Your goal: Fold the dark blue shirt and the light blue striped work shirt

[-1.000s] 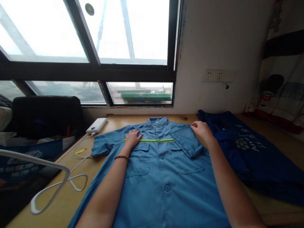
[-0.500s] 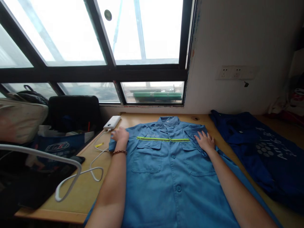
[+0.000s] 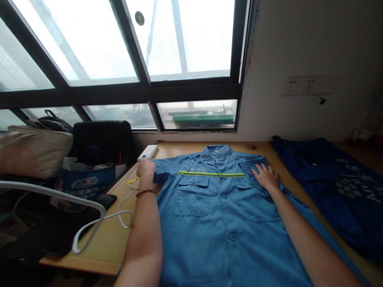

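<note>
A blue button-up work shirt (image 3: pixel 203 235) with a yellow-green chest stripe lies front up on the wooden table, collar toward the window. My left hand (image 3: pixel 146 169) is closed on the end of the shirt's left-side sleeve, which is drawn out sideways; its fingertips are partly hidden. My right hand (image 3: pixel 265 176) lies flat with fingers spread on the other sleeve, which is folded over the shirt's chest. Just beyond my left hand is a white power bank (image 3: pixel 148 152) with a white cable.
A dark blue garment (image 3: pixel 326 187) with white print lies to the right. The white cable (image 3: pixel 89 203) loops over the table's left side (image 3: pixel 98 243). Left of the table are a black chair (image 3: pixel 103 139), a beige bag (image 3: pixel 36 153) and a blue bag (image 3: pixel 86 183). A window stands behind.
My left hand has gone from lying with fingers apart on the sleeve to gripping its end, pulling it outward to the left. My right hand stays on the folded sleeve. The view has shifted slightly.
</note>
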`<state>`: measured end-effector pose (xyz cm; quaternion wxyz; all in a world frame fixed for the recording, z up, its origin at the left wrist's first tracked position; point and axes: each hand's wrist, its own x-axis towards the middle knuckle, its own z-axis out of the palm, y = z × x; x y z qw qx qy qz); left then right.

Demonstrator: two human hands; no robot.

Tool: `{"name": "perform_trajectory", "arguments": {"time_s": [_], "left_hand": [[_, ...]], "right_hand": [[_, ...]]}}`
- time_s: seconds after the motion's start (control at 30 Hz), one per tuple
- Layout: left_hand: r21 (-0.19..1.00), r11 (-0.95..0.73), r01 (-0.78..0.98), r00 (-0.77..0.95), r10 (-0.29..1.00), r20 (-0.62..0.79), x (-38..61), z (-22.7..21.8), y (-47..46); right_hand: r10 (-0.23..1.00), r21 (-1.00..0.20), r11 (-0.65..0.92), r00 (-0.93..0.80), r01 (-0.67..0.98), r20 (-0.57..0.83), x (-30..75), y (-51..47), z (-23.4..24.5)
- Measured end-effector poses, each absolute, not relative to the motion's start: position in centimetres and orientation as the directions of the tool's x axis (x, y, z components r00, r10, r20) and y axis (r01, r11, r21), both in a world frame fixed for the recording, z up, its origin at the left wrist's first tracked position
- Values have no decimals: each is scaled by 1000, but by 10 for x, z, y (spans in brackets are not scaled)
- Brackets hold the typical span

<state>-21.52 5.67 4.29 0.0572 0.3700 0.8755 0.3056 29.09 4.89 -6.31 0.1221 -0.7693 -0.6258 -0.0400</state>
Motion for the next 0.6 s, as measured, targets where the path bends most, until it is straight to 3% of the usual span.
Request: {"name": "perform_trajectory", "arguments": {"time_s": [0.1,0.17,0.23,0.3,0.43,0.53,0.6], "left_hand": [[724,332,605,-554,829,82,-188,77,47],[891,114,439,-212,977,-21,-170,97,36],[969,22,245,11,1000,-25,-157,109,29],[981,0,196,14,1000,-3,-149,111,31],[892,46,449,-11,999,-46,-133,86,55],[693,-61,719,133,990,-50,-105,47,71],[508,-21,861,66,995,-71,-80,16,74]], "right_hand": [[954,-141,-182,210,973,216,291,48,-63],[954,-142,-181,209,973,213,290,48,-62],[956,-144,-182,209,973,206,290,48,-62],[957,-146,-185,212,972,196,290,48,-62],[959,-148,-192,217,970,180,291,49,-61],[962,-147,-193,217,970,167,291,49,-60],[962,-149,-190,214,970,167,288,47,-61]]}}
